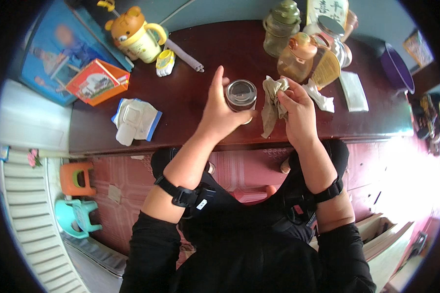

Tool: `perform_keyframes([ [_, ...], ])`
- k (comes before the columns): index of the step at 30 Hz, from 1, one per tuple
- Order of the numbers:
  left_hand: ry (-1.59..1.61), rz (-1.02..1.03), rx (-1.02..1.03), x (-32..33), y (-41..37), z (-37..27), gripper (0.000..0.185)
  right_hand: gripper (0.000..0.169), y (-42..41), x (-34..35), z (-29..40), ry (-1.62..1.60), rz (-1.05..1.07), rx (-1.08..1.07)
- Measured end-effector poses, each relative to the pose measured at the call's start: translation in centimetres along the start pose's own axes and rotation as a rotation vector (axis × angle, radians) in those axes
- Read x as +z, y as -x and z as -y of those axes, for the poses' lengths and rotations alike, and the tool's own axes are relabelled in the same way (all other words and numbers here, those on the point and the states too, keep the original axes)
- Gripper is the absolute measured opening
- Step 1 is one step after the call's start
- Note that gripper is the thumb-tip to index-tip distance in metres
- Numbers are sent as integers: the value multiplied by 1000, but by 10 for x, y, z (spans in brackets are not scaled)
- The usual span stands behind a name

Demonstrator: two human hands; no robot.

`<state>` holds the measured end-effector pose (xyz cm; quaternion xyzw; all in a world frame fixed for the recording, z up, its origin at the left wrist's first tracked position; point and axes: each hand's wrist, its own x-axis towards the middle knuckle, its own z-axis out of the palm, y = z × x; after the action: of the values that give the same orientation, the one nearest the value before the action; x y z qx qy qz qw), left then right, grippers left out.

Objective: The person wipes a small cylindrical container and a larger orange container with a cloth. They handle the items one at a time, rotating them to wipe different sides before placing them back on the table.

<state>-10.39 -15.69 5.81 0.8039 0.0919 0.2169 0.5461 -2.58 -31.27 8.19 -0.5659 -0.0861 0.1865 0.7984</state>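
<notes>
My left hand (222, 113) curves around the left and near sides of a clear glass jar (241, 94), thumb and fingers spread; whether it grips the jar is hard to tell. A crumpled, greyish-beige damp-looking cloth or wipe (273, 106) hangs from my right hand (299, 106), pinched between thumb and fingers just right of the jar. Behind my right hand stands an amber plastic bottle (297, 62) with an orange lid. A crumpled white tissue (319, 97) lies to the right of that hand.
On the dark red wooden table (190, 121) are a wipes packet (137, 117), desk calendar (97, 82), bear-shaped cup (139, 40), small yellow-and-white item (165, 63), rolled tube (185, 56), green-lidded jar (281, 31), flat white packet (354, 91) and purple basin (398, 69). Stools (77, 179) stand lower left.
</notes>
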Motion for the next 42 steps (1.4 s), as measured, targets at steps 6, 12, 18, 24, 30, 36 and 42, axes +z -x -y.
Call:
perform_keyframes([
  [6,-39,105,168,-5,-42,-22,27,34,6,4,-10,178,66,-150],
  [12,-14,54,-240,19,-40,-15,25,17,30,20,-37,328,28,-104],
  [18,-251,-190,-224,32,-34,-18,26,12,27,24,-49,371,-86,-275],
  [24,-342,-219,-177,36,-31,-25,25,13,-22,20,-31,492,-213,-315],
  [30,-323,-233,-192,38,-32,-23,25,18,-58,18,-36,525,23,-128],
  [36,-239,-270,-189,44,-32,-23,24,14,-12,4,-49,207,-85,-146],
  [42,-259,-315,-196,43,-31,-21,25,10,-12,16,-56,330,-205,-268],
])
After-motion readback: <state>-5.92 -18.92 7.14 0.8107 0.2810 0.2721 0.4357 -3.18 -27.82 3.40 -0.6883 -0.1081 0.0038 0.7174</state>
